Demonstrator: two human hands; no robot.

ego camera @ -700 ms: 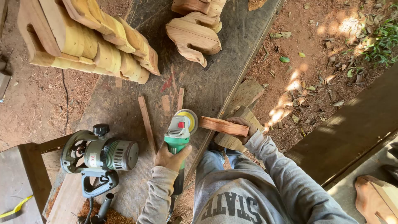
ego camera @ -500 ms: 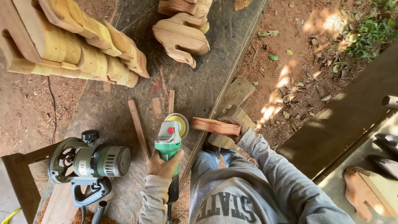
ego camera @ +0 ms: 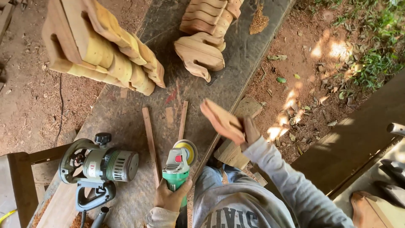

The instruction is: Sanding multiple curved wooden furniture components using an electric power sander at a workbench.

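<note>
Grinder in left hand; wood piece in right hand.

The person wears a grey long-sleeved sweatshirt of soft, slightly mottled fabric, with large dark block lettering outlined in white across the chest. Both sleeves run down to the wrists: the right sleeve is creased along its length, and the left sleeve ends in a ribbed, pale cuff. The 2 hands are bare, with no gloves: left hand, right hand. A strip of blue denim trousers shows just above the sweatshirt's edge.
</note>
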